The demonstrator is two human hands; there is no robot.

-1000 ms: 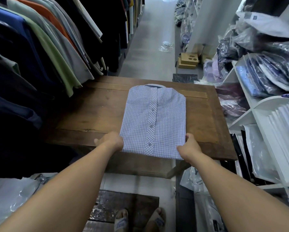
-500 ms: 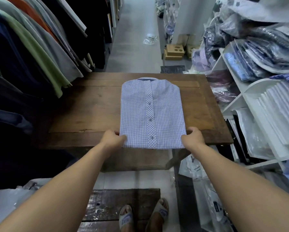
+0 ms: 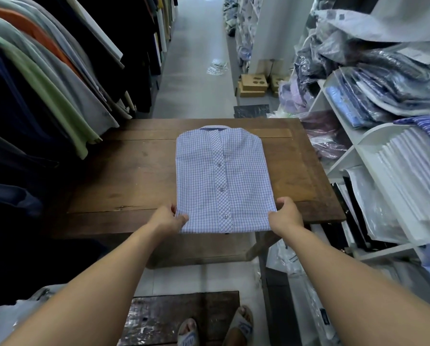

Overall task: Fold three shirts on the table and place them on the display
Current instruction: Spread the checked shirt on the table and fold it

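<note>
The folded checked shirt [image 3: 222, 181] lies between both hands; left hand [image 3: 167, 219] and right hand [image 3: 286, 216] pinch its near corners; wooden table [image 3: 124, 178] beneath; hanging clothes [image 3: 46, 78] left, white shelves [image 3: 373, 156] right.

A grey floor [image 3: 196, 78] aisle runs between hanging garments [image 3: 46, 83] and white shelving [image 3: 373, 166].

Folded checked shirt [image 3: 222, 181] on wooden table [image 3: 124, 181]

shirt [image 3: 221, 181] underside hidden, hanging clothes [image 3: 46, 83] cropped left
</note>
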